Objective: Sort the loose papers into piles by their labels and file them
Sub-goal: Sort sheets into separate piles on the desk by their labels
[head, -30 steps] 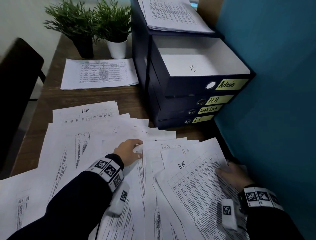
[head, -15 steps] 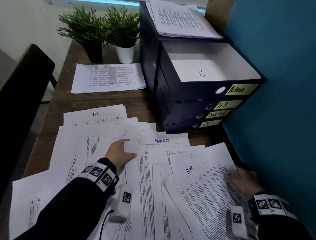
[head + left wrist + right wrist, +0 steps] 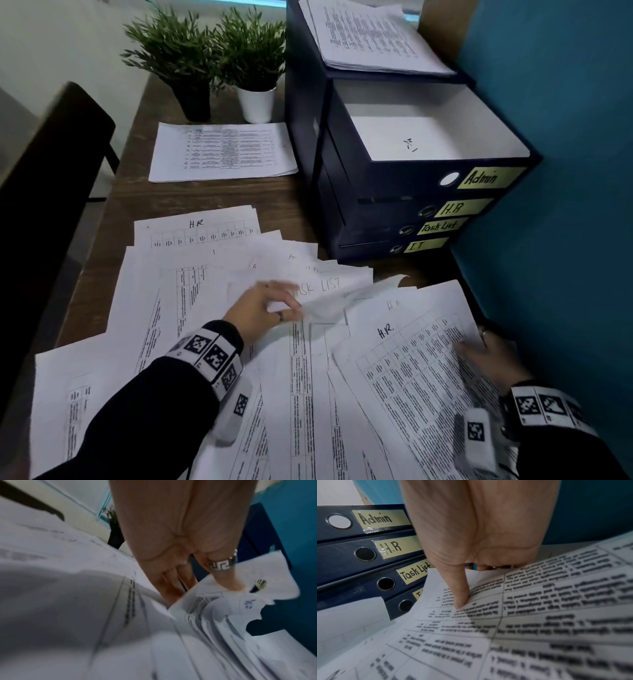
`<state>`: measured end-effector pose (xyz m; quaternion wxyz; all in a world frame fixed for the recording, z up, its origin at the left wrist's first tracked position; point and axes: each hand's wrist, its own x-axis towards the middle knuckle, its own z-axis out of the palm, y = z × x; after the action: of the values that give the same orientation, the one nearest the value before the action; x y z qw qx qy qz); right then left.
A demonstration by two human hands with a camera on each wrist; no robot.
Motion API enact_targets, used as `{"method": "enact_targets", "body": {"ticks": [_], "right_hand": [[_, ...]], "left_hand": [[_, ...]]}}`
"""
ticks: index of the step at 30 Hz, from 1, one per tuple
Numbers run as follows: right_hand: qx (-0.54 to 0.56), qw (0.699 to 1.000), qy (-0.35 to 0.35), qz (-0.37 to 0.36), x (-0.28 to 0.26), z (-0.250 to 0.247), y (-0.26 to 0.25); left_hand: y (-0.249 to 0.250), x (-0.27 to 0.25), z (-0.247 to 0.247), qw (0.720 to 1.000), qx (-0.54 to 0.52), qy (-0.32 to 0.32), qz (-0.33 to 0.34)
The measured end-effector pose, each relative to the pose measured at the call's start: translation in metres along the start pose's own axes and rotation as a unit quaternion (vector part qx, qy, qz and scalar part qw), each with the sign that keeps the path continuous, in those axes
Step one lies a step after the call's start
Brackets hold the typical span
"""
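Your left hand (image 3: 262,310) has just pinched up a sheet (image 3: 337,301) from the loose papers (image 3: 205,284) in front of the drawer unit (image 3: 394,192), right hand (image 3: 488,353) gripping the H.R. sheet (image 3: 421,370); sorting barely started.

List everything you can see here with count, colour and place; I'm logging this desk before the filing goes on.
Loose papers: many, white, printed, spread over the near desk; some headed H.R or Task List.
Lifted sheet: one, white, raised off the spread, blurred.
Separate stack: one, white, on the desk in front of the plants.
Top stack: one, white, on top of the file drawers.
File drawers: four, dark blue, yellow labels Admin, H.R, Task List, IT; Admin pulled open.
Plants: two, green, one black pot, one white, far desk edge.
Desk: one, brown wood.
Chair: one, dark, at left.
Wall: teal, at right.
Left hand: pinches the lifted sheet.
Right hand: grips an H.R sheet.
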<state>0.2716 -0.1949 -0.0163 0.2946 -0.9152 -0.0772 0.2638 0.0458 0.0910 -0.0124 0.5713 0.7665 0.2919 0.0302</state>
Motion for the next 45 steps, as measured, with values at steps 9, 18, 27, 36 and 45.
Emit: {"method": "enact_targets", "body": {"ticks": [9,18,27,36,45], "right_hand": [[0.037,0.999,-0.009,-0.008,-0.002,0.004,-0.006],[0.069,0.996,-0.060,0.000,-0.002,0.004,-0.007],[0.098,0.993,-0.055,-0.029,0.001,0.003,-0.005],[0.116,0.989,-0.090,-0.033,-0.001,0.005,-0.010],[0.109,0.987,-0.111,-0.034,0.005,0.009,-0.009]], "left_hand": [[-0.011,0.005,0.016,0.999,0.008,-0.021,-0.040],[-0.006,0.021,-0.001,0.921,0.370,0.003,-0.118],[0.004,0.014,0.018,0.989,0.116,-0.095,0.004],[0.007,0.029,0.026,0.990,0.130,-0.037,-0.026],[-0.004,0.034,0.023,0.983,0.000,0.170,-0.071]]}}
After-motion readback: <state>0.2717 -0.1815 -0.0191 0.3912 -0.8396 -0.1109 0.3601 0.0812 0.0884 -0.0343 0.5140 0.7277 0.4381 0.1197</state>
